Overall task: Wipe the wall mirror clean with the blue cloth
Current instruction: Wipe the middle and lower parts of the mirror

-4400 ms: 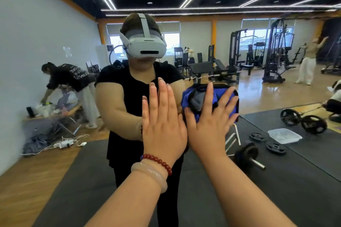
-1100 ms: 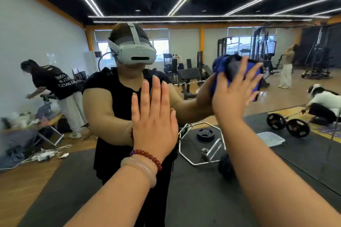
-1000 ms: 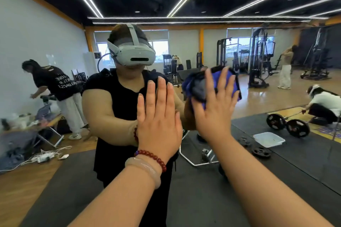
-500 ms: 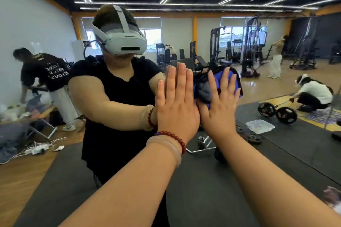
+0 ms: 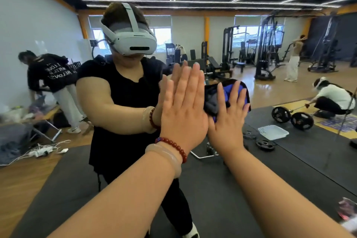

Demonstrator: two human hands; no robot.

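Observation:
The wall mirror (image 5: 289, 160) fills almost the whole view and reflects a gym hall and me. My left hand (image 5: 183, 110) lies flat against the glass with straight fingers; a red bead bracelet and a pale bangle ring its wrist. Just to its right, my right hand (image 5: 228, 118) presses the bunched blue cloth (image 5: 225, 92) against the mirror with spread, straight fingers. Part of the cloth is hidden behind that hand. The two hands nearly touch at the thumbs.
The reflection shows black floor mats, a barbell (image 5: 292, 118) with weight plates, a white tray (image 5: 273, 132), gym machines (image 5: 268, 48) and three other people. A cluttered bench and cables (image 5: 41, 150) sit at the left.
My right hand has slid the cloth leftward and down from the upper right, ending beside my left hand. The view has shifted, so both hands sit further right in it.

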